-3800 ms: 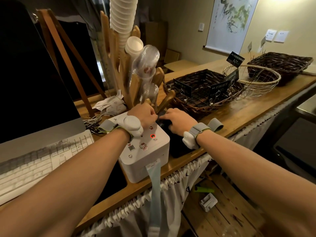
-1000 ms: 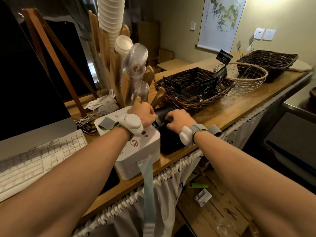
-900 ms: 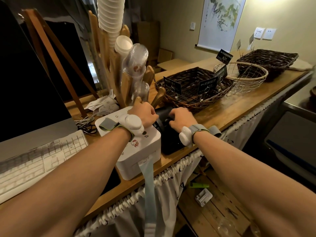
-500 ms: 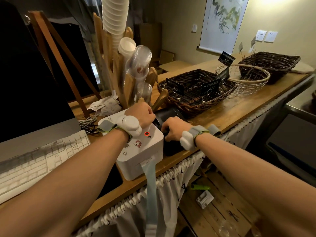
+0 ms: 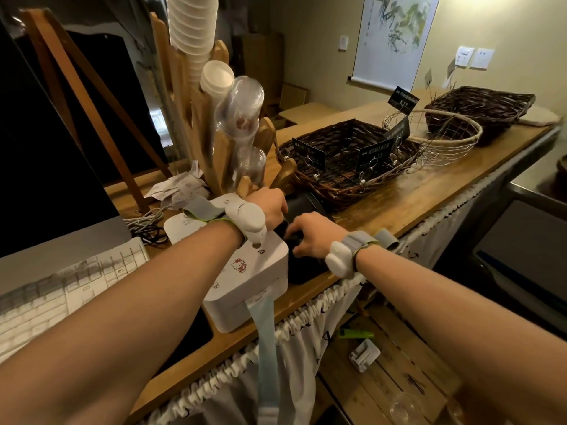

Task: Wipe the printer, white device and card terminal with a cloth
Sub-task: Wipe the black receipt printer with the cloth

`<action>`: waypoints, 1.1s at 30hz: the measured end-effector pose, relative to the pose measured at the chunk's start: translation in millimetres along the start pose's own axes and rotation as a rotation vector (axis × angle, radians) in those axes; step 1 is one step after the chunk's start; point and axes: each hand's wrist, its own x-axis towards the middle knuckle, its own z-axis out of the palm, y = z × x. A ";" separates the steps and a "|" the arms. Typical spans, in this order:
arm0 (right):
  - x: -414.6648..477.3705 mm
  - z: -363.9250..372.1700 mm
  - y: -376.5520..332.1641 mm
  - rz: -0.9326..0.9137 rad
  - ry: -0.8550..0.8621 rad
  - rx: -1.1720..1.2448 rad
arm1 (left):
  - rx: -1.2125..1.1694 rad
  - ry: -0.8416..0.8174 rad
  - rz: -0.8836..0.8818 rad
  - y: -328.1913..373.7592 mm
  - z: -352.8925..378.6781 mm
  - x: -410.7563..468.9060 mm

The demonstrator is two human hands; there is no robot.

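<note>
A white printer (image 5: 248,271) with cartoon stickers stands at the counter's front edge, a pale blue strip hanging from its slot. Behind it lies a flat white device (image 5: 179,223). Right of the printer sits the black card terminal (image 5: 306,202), tilted toward me. My left hand (image 5: 270,204) rests on the printer's far right corner, fingers curled down over the terminal's left edge. My right hand (image 5: 311,234) lies on the terminal's lower half, fingers curled round a dark cloth (image 5: 293,242) that is mostly hidden beneath them.
A wooden cup rack (image 5: 221,142) with paper and plastic cups rises just behind my hands. A dark wicker basket (image 5: 346,179) with label clips sits right of the terminal, a wire basket (image 5: 448,139) beyond. A keyboard (image 5: 61,289) and monitor are at left.
My right hand has slid down the terminal toward me and slightly left with the cloth. My left hand has stayed at the printer's far corner.
</note>
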 end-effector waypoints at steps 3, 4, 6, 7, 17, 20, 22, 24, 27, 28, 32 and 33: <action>4.9 -10.2 2.3 -0.001 -0.064 -0.024 | -0.020 -0.012 -0.036 -1.0 1.7 0.0; 9.2 -11.2 1.2 -0.012 0.022 -0.038 | -0.026 -0.003 -0.031 -1.0 0.1 0.8; 11.9 -5.6 0.9 -0.027 0.127 -0.042 | -0.042 0.001 -0.017 -1.8 -2.1 3.5; 8.5 -3.4 5.4 -0.021 0.082 -0.024 | -0.048 0.006 -0.007 -0.6 -2.9 6.4; 9.7 -7.5 57.0 0.236 0.362 0.027 | 0.030 0.021 -0.034 -6.2 10.9 28.4; 20.7 -23.4 56.0 0.269 0.336 0.056 | 0.023 0.003 -0.040 -9.6 8.4 29.5; 38.0 -27.6 50.4 0.249 0.406 0.027 | 0.012 0.013 -0.048 -7.8 7.9 32.6; 43.2 -24.4 44.3 0.249 0.434 0.010 | 0.003 0.010 -0.056 -7.2 8.3 34.2; 27.6 -16.9 60.7 0.230 0.404 -0.104 | -0.004 0.021 -0.056 -9.4 7.6 36.4; 25.2 -17.9 64.1 0.235 0.401 -0.143 | -0.001 0.023 -0.054 -9.5 8.0 36.0; 49.0 -22.7 44.7 0.163 0.438 -0.140 | 0.021 0.025 -0.075 -7.1 9.5 35.5; 50.1 -22.8 44.0 0.171 0.418 -0.120 | 0.019 0.026 -0.079 -6.4 9.2 35.3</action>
